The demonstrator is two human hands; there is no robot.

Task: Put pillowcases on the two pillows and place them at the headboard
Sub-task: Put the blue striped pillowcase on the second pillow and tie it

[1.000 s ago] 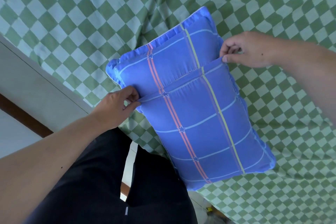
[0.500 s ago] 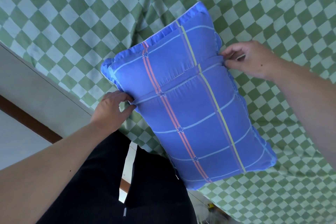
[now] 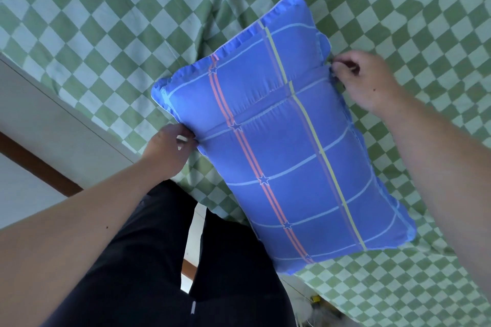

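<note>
A pillow in a blue pillowcase (image 3: 281,141) with pink, yellow and pale stripes lies slanted on the bed near its edge. A flap seam of the case runs across its upper third. My left hand (image 3: 167,151) pinches the case's left edge at that seam. My right hand (image 3: 364,79) pinches the right edge at the other end of the seam. No second pillow is in view, and neither is the headboard.
The bed is covered by a green and white checkered sheet (image 3: 132,8), rumpled above the pillow. A pale wall or panel with a brown strip (image 3: 39,167) runs along the left. My dark trousers (image 3: 159,260) stand at the bed's edge.
Both hands have drawn the flap seam a little further up the pillow, and the pillow has shifted slightly on the sheet. The grips stay at the two edges.
</note>
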